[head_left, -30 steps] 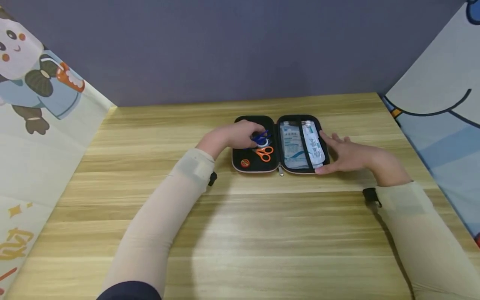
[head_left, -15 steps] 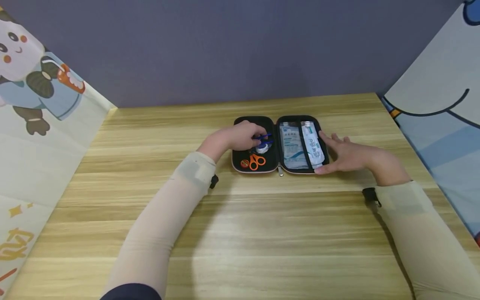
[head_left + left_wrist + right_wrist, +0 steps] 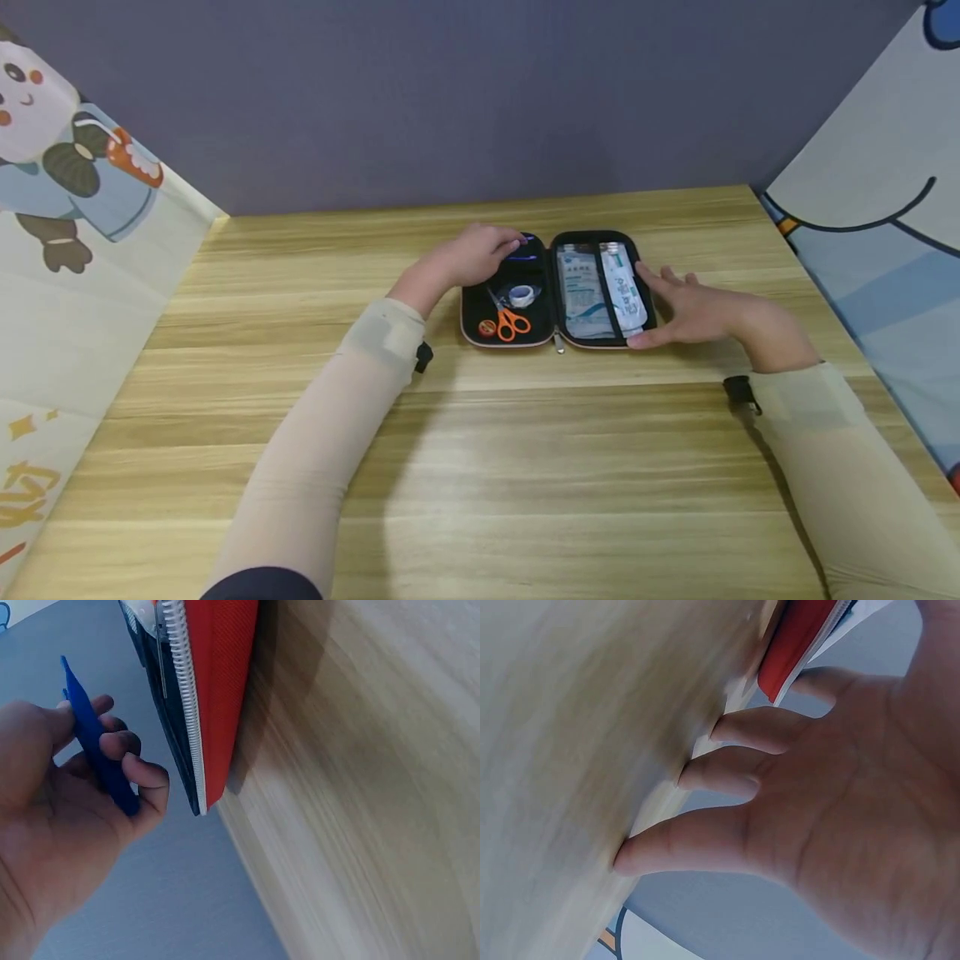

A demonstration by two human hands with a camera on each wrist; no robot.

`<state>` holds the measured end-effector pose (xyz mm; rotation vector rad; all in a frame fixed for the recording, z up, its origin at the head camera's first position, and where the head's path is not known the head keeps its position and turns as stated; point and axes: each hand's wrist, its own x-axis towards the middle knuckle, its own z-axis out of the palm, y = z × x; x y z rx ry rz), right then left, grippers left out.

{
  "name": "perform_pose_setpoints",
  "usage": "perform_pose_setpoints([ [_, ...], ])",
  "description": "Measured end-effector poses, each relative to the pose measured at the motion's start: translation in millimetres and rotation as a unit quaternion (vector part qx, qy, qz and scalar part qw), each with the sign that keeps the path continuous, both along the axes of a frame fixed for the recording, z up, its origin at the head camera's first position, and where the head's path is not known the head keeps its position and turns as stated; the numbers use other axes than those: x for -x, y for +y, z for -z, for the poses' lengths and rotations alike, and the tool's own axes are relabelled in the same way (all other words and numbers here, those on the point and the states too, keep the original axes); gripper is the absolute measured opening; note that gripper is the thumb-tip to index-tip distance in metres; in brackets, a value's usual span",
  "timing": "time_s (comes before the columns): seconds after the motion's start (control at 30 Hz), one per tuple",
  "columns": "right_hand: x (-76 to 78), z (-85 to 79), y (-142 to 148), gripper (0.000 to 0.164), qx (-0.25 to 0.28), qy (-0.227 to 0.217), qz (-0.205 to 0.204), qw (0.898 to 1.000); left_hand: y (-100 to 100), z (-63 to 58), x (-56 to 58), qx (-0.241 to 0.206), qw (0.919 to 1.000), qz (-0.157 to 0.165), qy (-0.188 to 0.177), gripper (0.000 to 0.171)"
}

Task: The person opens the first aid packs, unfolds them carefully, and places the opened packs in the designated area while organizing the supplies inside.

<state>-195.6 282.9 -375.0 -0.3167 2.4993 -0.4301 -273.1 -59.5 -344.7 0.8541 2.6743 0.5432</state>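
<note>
My left hand [image 3: 474, 255] is over the far left part of an open zip case [image 3: 474, 315]. Its fingers curl round blue plastic tweezers [image 3: 105, 754], whose pointed end sticks up past the thumb in the left wrist view. In the case's left half, nearer me, lie orange-handled scissors [image 3: 513, 326] and a white tape roll [image 3: 521, 296] in clear wrap. My right hand [image 3: 697, 312] has its fingers spread, with thumb and index finger at the case's right edge. In the right wrist view, other fingertips [image 3: 626, 859] touch the tabletop.
Flat sealed packets [image 3: 583, 287] sit behind a black strap in the case's right half. A zipper pull [image 3: 559, 343] hangs at the near hinge. The case stands on a wood-grain table [image 3: 570, 467] with a grey-blue wall [image 3: 480, 100] behind it.
The scissors have shifted toward the near left of the case. My left hand has moved to the case's far side with the tweezers, uncovering the tape roll. My right hand stays put.
</note>
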Motion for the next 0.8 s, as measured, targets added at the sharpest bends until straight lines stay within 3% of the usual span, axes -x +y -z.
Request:
perform_pose_setpoints([
  [0.17, 0.0, 0.1, 0, 0.138, -0.003, 0.0, 0.001, 1.0, -1, 3.9, -0.7, 0.042, 0.9975, 0.004, -0.057, 0.052],
  [0.27, 0.3, 0.3, 0, 0.138, -0.005, 0.0, 0.001, 1.0, -3, 7.6, -0.9, 0.043, 0.9966, 0.011, -0.069, 0.052],
  [0.5, 1.1, 1.7, 0, 0.138, -0.002, -0.001, 0.004, 1.0, -12, 18.6, -1.9, -0.021, 0.9996, 0.009, -0.014, 0.029],
  [0.6, 1.1, 1.9, 0, 0.138, 0.001, -0.002, 0.005, 1.0, -15, 21.9, -3.1, -0.016, 0.9998, 0.006, 0.001, 0.021],
  [0.8, 0.7, 2.1, 0, 0.138, 0.004, -0.004, 0.006, 1.0, -23, 27.0, -4.3, -0.015, 0.9996, 0.02, 0.016, 0.023],
])
